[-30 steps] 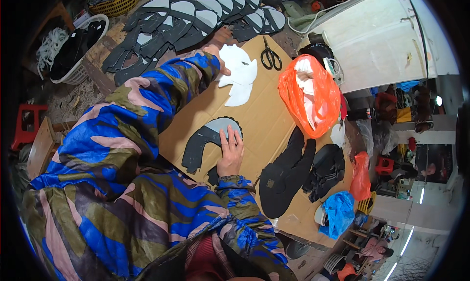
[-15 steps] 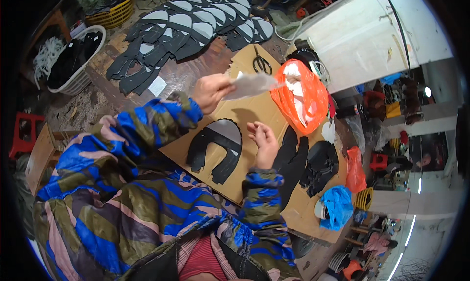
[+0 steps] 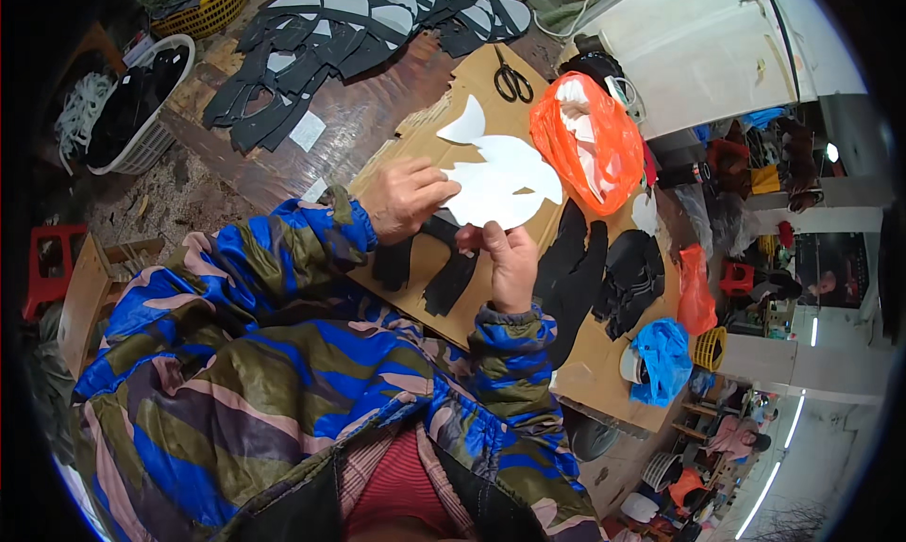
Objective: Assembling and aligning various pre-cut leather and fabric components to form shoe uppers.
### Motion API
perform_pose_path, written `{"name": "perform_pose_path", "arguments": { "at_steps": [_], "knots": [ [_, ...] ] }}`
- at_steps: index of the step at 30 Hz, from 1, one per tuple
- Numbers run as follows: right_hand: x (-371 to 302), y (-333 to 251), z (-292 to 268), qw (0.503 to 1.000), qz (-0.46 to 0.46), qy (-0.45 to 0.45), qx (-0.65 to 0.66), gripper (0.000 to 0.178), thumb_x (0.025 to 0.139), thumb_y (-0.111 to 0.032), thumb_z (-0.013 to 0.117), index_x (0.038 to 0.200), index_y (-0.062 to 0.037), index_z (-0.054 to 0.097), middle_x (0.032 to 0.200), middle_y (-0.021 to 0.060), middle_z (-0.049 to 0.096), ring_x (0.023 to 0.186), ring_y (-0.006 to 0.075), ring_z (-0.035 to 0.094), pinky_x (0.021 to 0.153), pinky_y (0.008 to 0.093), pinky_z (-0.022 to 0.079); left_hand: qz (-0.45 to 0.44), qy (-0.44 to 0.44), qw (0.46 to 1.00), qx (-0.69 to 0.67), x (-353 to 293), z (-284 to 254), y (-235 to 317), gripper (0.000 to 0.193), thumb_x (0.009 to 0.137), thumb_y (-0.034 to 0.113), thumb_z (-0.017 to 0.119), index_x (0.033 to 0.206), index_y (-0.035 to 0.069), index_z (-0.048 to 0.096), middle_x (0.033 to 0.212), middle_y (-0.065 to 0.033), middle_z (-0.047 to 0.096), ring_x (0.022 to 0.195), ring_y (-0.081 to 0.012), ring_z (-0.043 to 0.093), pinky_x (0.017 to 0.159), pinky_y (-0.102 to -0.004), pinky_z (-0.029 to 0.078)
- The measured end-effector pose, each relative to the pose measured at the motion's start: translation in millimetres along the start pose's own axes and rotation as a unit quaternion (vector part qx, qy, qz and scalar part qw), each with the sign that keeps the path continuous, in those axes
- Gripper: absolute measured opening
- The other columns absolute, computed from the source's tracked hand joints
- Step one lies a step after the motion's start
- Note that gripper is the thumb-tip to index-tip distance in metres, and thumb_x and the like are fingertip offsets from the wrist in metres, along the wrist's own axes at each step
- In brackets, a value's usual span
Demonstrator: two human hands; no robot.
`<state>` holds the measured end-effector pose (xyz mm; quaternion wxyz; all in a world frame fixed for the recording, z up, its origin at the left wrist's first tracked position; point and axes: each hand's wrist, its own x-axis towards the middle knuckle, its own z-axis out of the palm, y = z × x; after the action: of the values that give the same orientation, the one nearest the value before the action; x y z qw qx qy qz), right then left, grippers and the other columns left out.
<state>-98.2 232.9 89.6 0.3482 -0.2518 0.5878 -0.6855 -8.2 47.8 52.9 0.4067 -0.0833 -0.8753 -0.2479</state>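
Thin white curved pieces (image 3: 505, 179), fanned out and overlapping, are held up over the cardboard. My left hand (image 3: 406, 199) is closed at their left edge, fingertips pinched together. From below, my right hand (image 3: 510, 264) grips the lower edge between thumb and fingers. A separate-looking white crescent piece (image 3: 464, 122) shows just beyond them; whether it touches the others I cannot tell. Beneath my hands lies a black U-shaped shoe upper (image 3: 447, 283) on the cardboard sheet (image 3: 415, 292), its rounded end mostly hidden by the white pieces and my hands.
Black-handled scissors (image 3: 512, 78) lie at the cardboard's far end, beside an orange plastic bag (image 3: 604, 179) of white pieces. Black fabric pieces (image 3: 628, 278) and a blue bag (image 3: 656, 363) are on the right. Stacked black-and-grey uppers (image 3: 349, 33) cover the far left; a white basket (image 3: 175, 127) stands left.
The white material came down and back from the far side, and now appears fanned out. My right hand has closed on its lower edge. The view has shifted slightly.
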Motion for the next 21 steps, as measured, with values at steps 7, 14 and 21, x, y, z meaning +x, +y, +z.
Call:
{"name": "perform_pose_path", "arguments": {
  "at_steps": [7, 14, 21],
  "knots": [
    [-2, -6, -7, 0.984, -0.122, 0.012, -0.13, 0.026, 0.097, -0.019, 0.06, 0.085, 0.0037, 0.062, 0.074, 0.0042, 0.061, 0.061, 0.0089, 0.055, 0.055, 0.0236, 0.043, -0.151, -0.126, 0.941, -0.276, -3, 10, 39, 0.037, 0.075, -0.006, 0.061, 0.112, 0.002, 0.061, 0.087, -0.0114, 0.064, 0.078, -0.0234, 0.063, 0.066, -0.0329, 0.05],
    [5, -11, -6, 0.938, -0.236, -0.062, -0.246, 0.016, 0.09, -0.008, 0.065, 0.078, 0.0019, 0.065, 0.065, 0.0048, 0.058, 0.055, 0.01, 0.054, 0.051, 0.0223, 0.041, -0.386, -0.229, 0.711, -0.541, 32, 10, 47, 0.046, 0.094, 0.044, 0.059, 0.108, 0.001, 0.058, 0.082, -0.0047, 0.06, 0.07, -0.0123, 0.059, 0.057, -0.0257, 0.049],
    [-9, -15, -11, 0.972, -0.087, -0.04, -0.215, 0.015, 0.092, -0.002, 0.058, 0.081, 0.0064, 0.064, 0.067, 0.0106, 0.061, 0.057, 0.0147, 0.058, 0.054, 0.0257, 0.046, -0.399, -0.256, 0.696, -0.539, 35, 18, 24, 0.052, 0.1, 0.05, 0.045, 0.092, 0.003, 0.064, 0.071, -0.0005, 0.061, 0.063, -0.0079, 0.056, 0.053, -0.0233, 0.045]
  ]
}}
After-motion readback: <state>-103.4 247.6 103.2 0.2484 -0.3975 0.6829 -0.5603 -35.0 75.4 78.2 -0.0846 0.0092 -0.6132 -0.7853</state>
